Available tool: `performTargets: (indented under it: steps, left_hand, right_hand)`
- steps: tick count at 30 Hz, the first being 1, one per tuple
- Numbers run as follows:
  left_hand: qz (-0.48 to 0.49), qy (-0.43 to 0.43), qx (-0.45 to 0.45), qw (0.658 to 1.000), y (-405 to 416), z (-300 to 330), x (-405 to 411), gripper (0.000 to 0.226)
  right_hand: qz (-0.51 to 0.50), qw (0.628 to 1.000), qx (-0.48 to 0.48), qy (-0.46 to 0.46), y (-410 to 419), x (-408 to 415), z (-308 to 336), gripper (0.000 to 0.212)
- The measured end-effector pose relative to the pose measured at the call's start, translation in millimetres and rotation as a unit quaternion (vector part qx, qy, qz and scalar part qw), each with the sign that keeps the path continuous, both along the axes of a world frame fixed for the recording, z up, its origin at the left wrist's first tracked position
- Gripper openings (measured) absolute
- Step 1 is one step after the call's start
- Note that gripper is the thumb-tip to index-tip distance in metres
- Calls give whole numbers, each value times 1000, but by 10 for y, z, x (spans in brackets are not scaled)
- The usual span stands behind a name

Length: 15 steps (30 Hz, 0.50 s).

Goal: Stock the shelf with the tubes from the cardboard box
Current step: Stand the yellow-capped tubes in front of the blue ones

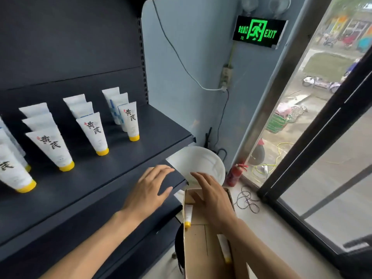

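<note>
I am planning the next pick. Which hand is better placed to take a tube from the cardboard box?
The right hand: it is already over the open cardboard box, near the tube. The left hand is over the shelf edge.

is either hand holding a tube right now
No: the left hand hovers open-fingered over the shelf edge, and the right hand reaches, fingers extended, over the cardboard box, gripping nothing.
</note>
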<state>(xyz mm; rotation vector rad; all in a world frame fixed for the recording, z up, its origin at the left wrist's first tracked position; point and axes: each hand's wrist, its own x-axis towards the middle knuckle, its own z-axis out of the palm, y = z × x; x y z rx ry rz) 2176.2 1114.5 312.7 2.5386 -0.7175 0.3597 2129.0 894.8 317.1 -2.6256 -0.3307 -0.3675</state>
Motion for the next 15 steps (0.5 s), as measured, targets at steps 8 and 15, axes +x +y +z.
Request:
performTargets:
  steps: [8, 15]
  left_hand:
    - [8, 52, 5, 999, -844, -616, 270, 47]
    - [26, 145, 24, 989, -1538, -1528, 444, 44]
  right_hand:
    - [-15, 999, 10, 48, -804, 195, -637, 49]
    - [-43, 988, 19, 148, -1463, 361, -1639, 47]
